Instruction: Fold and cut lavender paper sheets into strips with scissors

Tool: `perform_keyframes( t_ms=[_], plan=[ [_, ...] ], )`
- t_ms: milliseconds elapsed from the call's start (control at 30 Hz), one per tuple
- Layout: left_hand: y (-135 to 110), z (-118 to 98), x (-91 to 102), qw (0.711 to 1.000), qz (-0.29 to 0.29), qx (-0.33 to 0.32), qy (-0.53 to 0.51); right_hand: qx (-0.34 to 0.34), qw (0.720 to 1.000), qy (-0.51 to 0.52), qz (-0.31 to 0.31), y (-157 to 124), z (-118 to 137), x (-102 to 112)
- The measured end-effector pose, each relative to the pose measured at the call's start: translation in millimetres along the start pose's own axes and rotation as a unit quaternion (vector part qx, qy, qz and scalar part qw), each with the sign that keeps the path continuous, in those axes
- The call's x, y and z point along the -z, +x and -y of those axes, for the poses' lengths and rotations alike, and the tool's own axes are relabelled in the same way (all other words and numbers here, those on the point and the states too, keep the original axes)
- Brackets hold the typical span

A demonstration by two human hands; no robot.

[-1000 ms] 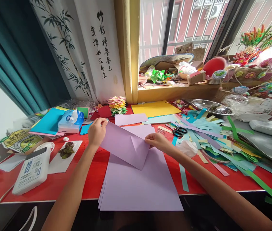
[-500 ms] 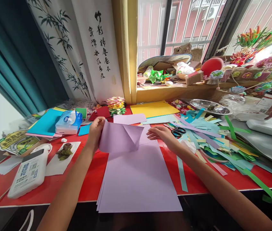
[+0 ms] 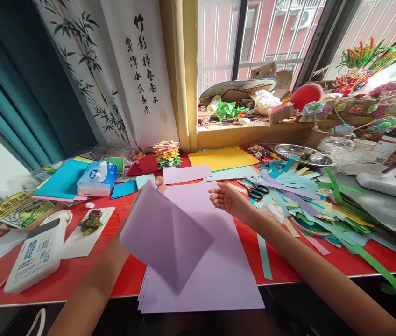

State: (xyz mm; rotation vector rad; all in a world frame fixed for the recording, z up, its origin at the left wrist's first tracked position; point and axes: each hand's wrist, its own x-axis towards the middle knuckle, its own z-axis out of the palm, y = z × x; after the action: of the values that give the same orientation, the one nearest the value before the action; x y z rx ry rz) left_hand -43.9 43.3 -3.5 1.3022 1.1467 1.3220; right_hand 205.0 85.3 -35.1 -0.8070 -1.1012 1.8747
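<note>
A creased sheet of purple paper [image 3: 166,238] hangs tilted from my left hand [image 3: 159,183], which pinches it near its top corner; most of that hand is behind the sheet. My right hand [image 3: 226,198] is raised over the right side of the work, fingers loosely curled and apart, holding nothing. Below both hands lies a stack of purple paper [image 3: 229,270], its front edge jutting past the table edge. At the stack's far end rests a smaller purple piece [image 3: 194,196]. Black-handled scissors [image 3: 258,191] lie just right of my right hand.
A pile of cut paper strips [image 3: 299,196] spreads over the right side, beside a metal plate [image 3: 305,155]. Yellow paper [image 3: 222,159] lies at the back. On the left are a tissue pack [image 3: 97,179], blue paper [image 3: 61,179] and a white device [image 3: 37,254] with a cable.
The held purple sheet has swung down and toward me, and now shows its broad face with a central crease. My right hand has turned slightly, its palm side more visible.
</note>
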Motion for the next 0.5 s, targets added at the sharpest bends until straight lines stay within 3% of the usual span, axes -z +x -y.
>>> perform_keyframes(
  t_ms=[100, 167, 300, 500],
  plan=[
    [4, 8, -10.1, 0.998, 0.048, 0.027, 0.023, 0.001, 0.998, -0.046, 0.036, -3, -3, -5],
    [3, 15, -20.1, 0.991, 0.068, 0.01, 0.112, 0.001, 0.995, -0.085, 0.046, -6, -7, -11],
    [-7, 25, -38.2, 0.937, 0.083, -0.076, 0.332, -0.014, 0.99, -0.136, 0.037, -10, -13, -22],
    [-21, 31, -56.0, 0.885, 0.127, -0.101, 0.437, -0.028, 0.974, -0.224, 0.034, -11, -18, -28]
  ],
)
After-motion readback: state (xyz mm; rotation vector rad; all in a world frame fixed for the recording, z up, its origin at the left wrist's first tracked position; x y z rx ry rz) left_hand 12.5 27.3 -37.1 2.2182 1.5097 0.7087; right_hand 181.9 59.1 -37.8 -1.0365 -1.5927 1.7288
